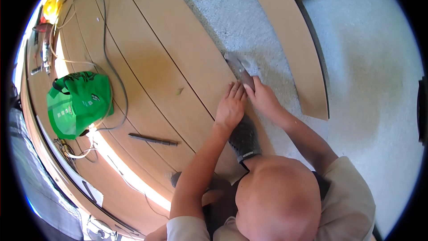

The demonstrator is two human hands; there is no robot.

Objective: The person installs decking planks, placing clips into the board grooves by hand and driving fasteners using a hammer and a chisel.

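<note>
My right hand [264,100] is closed around the dark handle of a tool [248,79]. The blurred metal head of that tool lies at the edge of the tan board [200,47], beside the rough grey floor. My left hand [230,108] rests palm down on the same board near its edge, just left of the handle, with fingers stretched forward and nothing seen in them. A dark shoe [244,136] is close behind my left hand, below a bare bent knee [278,192].
A green bag [80,105] stands on the boards at the left, with a grey cable [125,93] looped beside it. A slim black rod-like tool [153,139] lies nearer. Another tan board [307,71] lies on the grey floor [370,71] at right.
</note>
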